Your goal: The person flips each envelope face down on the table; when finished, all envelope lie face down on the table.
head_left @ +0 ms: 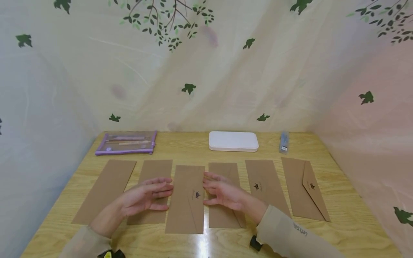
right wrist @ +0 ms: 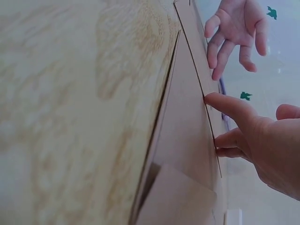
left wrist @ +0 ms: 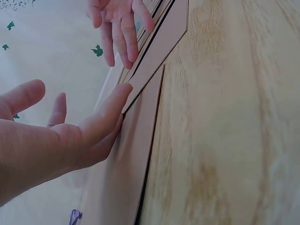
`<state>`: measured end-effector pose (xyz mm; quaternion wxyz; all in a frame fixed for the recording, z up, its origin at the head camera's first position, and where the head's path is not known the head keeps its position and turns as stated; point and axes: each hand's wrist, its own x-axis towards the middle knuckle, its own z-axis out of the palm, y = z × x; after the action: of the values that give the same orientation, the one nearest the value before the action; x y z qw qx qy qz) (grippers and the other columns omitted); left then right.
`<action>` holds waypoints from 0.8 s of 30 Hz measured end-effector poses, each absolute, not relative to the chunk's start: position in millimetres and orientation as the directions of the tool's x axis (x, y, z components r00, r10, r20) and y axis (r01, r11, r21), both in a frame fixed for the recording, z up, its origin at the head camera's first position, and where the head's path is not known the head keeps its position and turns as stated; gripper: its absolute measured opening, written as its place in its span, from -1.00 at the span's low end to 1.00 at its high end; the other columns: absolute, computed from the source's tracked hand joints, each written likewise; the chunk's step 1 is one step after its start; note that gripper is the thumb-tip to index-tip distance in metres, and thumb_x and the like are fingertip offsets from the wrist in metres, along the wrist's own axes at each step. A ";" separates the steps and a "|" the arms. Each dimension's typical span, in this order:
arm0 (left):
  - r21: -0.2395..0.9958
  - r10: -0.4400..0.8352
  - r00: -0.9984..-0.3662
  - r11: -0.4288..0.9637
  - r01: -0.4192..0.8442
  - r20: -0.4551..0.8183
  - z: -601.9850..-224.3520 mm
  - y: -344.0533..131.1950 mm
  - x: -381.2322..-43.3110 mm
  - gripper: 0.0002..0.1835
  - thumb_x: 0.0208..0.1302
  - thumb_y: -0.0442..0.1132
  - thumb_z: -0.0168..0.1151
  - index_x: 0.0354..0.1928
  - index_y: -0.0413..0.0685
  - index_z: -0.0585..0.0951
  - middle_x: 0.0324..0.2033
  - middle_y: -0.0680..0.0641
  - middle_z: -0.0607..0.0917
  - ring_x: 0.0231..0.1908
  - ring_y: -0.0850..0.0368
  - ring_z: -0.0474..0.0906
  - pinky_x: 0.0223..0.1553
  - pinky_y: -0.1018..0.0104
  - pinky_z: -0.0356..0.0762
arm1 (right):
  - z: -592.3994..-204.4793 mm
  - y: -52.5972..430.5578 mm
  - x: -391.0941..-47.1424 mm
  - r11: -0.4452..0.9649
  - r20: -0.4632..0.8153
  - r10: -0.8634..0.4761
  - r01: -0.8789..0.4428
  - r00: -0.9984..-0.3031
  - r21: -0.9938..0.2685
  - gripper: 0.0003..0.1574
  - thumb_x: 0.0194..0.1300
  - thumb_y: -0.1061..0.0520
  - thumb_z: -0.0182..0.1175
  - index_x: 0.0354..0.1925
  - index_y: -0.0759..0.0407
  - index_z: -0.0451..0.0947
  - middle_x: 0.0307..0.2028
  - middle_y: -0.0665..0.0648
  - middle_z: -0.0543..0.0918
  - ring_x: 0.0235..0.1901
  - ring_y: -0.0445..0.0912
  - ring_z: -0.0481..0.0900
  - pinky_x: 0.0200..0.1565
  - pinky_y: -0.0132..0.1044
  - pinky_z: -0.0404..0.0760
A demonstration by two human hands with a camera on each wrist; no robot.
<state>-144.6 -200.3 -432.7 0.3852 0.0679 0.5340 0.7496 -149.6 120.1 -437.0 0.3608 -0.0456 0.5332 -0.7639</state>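
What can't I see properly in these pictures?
- Head view: the writing by the crown on the envelope between the hands is too small to read.
- Head view: the label on the blue item is too small to read.
- Head view: the left hand hides part of the second envelope from the left.
- Head view: the right sleeve is cut off by the bottom edge.

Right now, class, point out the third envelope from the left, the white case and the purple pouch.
Third envelope from the left (head_left: 184, 199): head view, on its face.
White case (head_left: 233, 140): head view, on its top.
Purple pouch (head_left: 124, 153): head view, its near border.
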 end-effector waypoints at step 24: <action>0.843 0.625 -0.717 -0.169 -0.512 -0.310 -433.3 -204.3 -142.9 -0.27 0.62 -0.18 -0.09 0.56 -0.37 -0.17 0.52 -0.48 -0.10 0.50 -0.37 -0.06 0.32 -0.26 0.33 | -438.1 118.3 -152.8 -0.161 -0.325 -0.611 0.515 -0.722 -0.842 -0.13 0.55 0.25 -0.07 0.60 0.30 -0.28 0.57 0.42 -0.28 0.53 0.31 -0.32 0.29 0.34 0.34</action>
<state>-142.9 -204.3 -433.3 0.3726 0.0538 0.5262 0.7625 -152.8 118.3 -438.1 0.3700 -0.0453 0.5316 -0.7605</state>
